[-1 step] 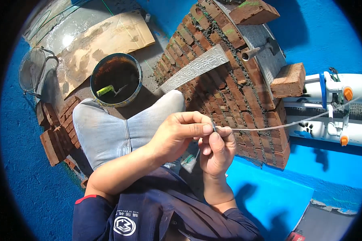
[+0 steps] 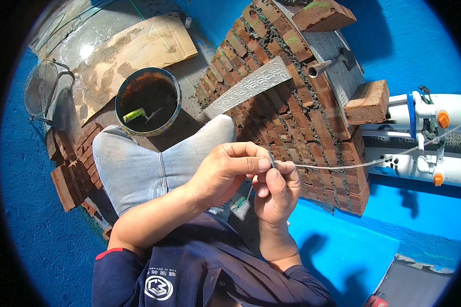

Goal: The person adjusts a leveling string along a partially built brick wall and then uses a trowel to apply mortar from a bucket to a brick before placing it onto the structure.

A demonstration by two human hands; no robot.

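My left hand (image 2: 225,166) pinches a small dark ridged piece (image 2: 271,159) between thumb and forefinger; whether it is a screw or a coil spring I cannot tell. Close against it, my right hand (image 2: 277,190) is closed, its thumb tip pressed at the lower end of the same piece. A thin pale string (image 2: 343,167) leads from the fingers of my right hand off to the right, sagging slightly. Both hands are held in front of the brickwork (image 2: 287,138). How the string meets the ridged piece is hidden by the fingers.
A round bucket (image 2: 119,115) stands beyond my knees, holding dark mortar and a green-handled trowel (image 2: 134,114). A patterned metal strip (image 2: 256,87) lies across the bricks. A hammer (image 2: 329,65) rests near loose bricks (image 2: 368,102). White pipes (image 2: 456,110) with orange caps are at right.
The string's far part at the right has shifted a little and hangs slightly lower. Both hands keep almost the same place and grip.
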